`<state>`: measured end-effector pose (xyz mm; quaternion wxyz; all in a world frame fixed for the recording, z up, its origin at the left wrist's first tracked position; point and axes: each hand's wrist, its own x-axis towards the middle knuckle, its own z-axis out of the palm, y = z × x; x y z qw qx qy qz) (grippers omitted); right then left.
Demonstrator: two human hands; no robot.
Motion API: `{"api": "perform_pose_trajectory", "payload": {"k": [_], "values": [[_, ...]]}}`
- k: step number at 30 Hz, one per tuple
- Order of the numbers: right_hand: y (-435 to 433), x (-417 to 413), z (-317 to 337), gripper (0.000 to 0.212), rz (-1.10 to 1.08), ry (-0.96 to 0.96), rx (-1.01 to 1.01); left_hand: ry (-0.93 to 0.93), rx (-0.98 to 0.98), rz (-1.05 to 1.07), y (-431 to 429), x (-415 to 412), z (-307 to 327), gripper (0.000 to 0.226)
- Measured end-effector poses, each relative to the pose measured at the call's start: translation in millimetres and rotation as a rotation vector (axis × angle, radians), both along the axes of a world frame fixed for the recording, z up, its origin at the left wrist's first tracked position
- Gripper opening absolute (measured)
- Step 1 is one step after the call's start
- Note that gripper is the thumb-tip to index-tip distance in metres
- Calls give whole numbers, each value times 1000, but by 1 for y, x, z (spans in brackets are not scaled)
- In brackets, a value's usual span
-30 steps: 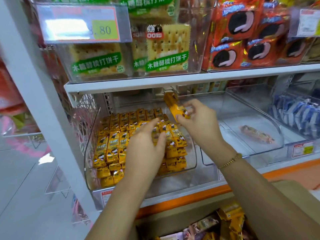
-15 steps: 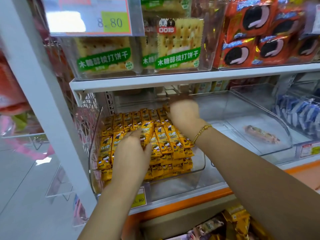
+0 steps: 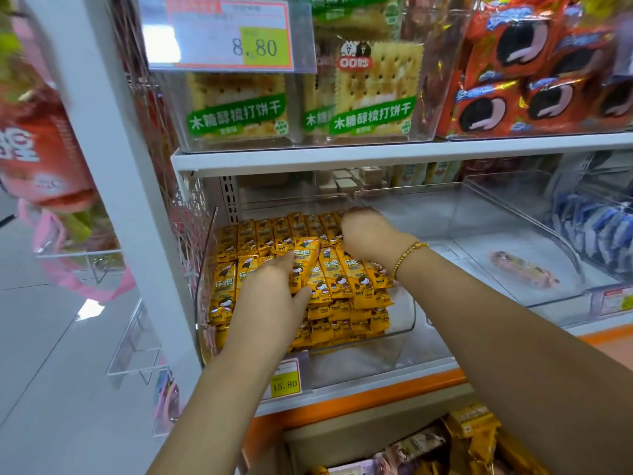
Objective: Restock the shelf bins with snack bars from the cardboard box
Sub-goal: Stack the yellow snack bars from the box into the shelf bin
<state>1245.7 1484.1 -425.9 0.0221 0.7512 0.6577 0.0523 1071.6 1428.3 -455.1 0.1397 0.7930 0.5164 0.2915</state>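
Filling most of the clear bin (image 3: 402, 320) on the lower shelf, the yellow snack bars (image 3: 346, 279) lie in overlapping rows, stacked several deep at the front. A second ago one such bar was pinched in the air above them. Now none is aloft. The right hand (image 3: 370, 234) has gone down to the back right corner of the rows, knuckles toward the camera and fingertips hidden behind them, so it cannot be told whether it still grips that bar or has let it go. The left hand (image 3: 274, 296) has settled lower on the front rows, fingers straight and pressing flat on the wrappers, holding nothing (it seems to steady the stack while the other tucks in).

Judging from this, one more bar is being seated at the rear, and this bin looks close to full.

Outward from there, the neighbouring bin (image 3: 561, 241) on the right holds a single pinkish bar (image 3: 524, 269), well apart from the hands. A price tag (image 3: 286, 382) reading 15.80 hangs below the yellow bin. Under the shelf's orange edge, the cardboard box (image 3: 359, 431) still shows a jumble of wrapped packets, some of them yellow. So stock remains, and the restocking appears far from done. Cracker packs (image 3: 373, 94) sit in the bin on the shelf above.
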Motion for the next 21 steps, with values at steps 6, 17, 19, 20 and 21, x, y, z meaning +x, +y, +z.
{"api": "perform_pose_trajectory", "payload": {"k": [6,17,19,20,21], "values": [[-13,-8,9,19,-55,363,153,-76,71,70,-8,-4,-4,56],[-37,-52,-6,64,-75,1038,47,-34,41,119,-18,-19,-8,60],[-28,-59,-3,62,-97,1042,93,67,48,152,-24,-30,-8,46],[-22,-62,-3,60,-109,1034,131,102,43,156,-27,-35,-10,41],[-17,-64,-2,58,-124,1020,153,132,36,149,-30,-39,-13,41]]}}
